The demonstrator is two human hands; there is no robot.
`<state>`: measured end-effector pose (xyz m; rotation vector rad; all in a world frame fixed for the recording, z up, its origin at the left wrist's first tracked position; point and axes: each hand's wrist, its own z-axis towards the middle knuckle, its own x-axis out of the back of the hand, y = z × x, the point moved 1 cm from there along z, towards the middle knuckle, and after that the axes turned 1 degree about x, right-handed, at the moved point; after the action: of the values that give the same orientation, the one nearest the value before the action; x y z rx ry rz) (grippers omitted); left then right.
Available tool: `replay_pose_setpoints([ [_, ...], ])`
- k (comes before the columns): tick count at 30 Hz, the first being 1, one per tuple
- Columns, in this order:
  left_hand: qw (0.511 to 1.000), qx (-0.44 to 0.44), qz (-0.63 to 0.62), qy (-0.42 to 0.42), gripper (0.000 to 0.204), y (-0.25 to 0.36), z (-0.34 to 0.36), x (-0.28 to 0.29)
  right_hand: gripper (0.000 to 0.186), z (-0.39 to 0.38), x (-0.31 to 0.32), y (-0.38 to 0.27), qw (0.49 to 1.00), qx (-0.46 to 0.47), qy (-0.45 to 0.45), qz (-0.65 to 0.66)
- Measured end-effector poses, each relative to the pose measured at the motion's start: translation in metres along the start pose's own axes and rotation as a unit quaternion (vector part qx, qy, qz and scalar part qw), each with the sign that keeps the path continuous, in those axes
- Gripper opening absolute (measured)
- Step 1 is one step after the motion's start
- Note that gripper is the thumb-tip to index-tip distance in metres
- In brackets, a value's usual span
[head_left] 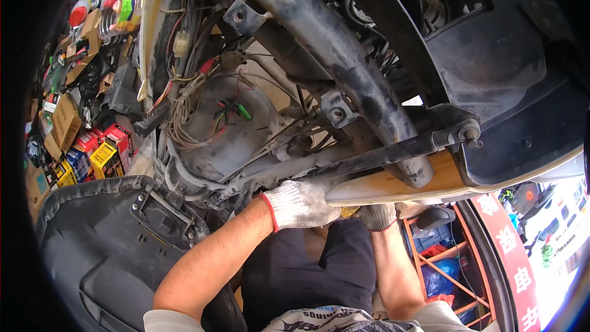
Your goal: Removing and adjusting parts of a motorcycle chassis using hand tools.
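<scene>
A scooter or similar vehicle stands opened up in front of me, its thick dark frame tube (332,43) bare. My left hand (301,203), in a whitish knit glove with a red cuff, is at the near tip of a cream-edged body panel (393,197); its fingers curl in, and what they grip is hidden. My right hand (377,216), in a greyer, dirtier glove, is closed just below that panel's edge, its fingertips out of sight. A small yellow piece (349,211) shows between the two hands, too covered to name. A dark strut (393,155) runs above them.
Loose wiring with a green connector (244,112) hangs over a grey rounded housing (221,129). A black seat (117,240) lies at lower left. Boxes (107,157) and bottles crowd the far left. An orange rack (467,252) and a red sign board (507,252) stand right.
</scene>
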<state>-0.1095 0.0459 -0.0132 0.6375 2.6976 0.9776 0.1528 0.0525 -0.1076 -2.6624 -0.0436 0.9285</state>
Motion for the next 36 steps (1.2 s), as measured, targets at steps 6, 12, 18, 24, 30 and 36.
replay_pose_setpoints([
  [6,0.994,0.058,0.054,-0.077,0.043,-0.007,0.005,0.0,0.032,-0.001,-0.001,0.007,0.98,-0.087,0.117,0.137],
  [12,0.993,0.049,0.084,-0.073,0.038,0.008,-0.006,0.008,0.033,0.008,0.028,0.012,0.994,0.029,0.009,0.107],
  [18,0.978,-0.13,0.031,0.159,0.025,-0.018,-0.004,-0.021,0.025,0.012,-0.042,-0.004,0.979,-0.019,0.163,0.119],
  [24,0.991,-0.08,0.035,0.104,0.025,0.012,0.0,-0.006,0.019,0.024,-0.046,-0.001,0.95,0.068,0.231,0.199],
  [30,0.989,0.002,-0.124,0.085,0.043,0.038,-0.011,-0.007,0.019,0.026,-0.082,-0.026,0.968,0.096,0.189,0.131],
  [36,0.945,0.116,-0.26,0.161,0.052,0.057,-0.008,-0.021,0.014,0.016,-0.076,-0.043,0.982,0.049,0.167,0.07],
])
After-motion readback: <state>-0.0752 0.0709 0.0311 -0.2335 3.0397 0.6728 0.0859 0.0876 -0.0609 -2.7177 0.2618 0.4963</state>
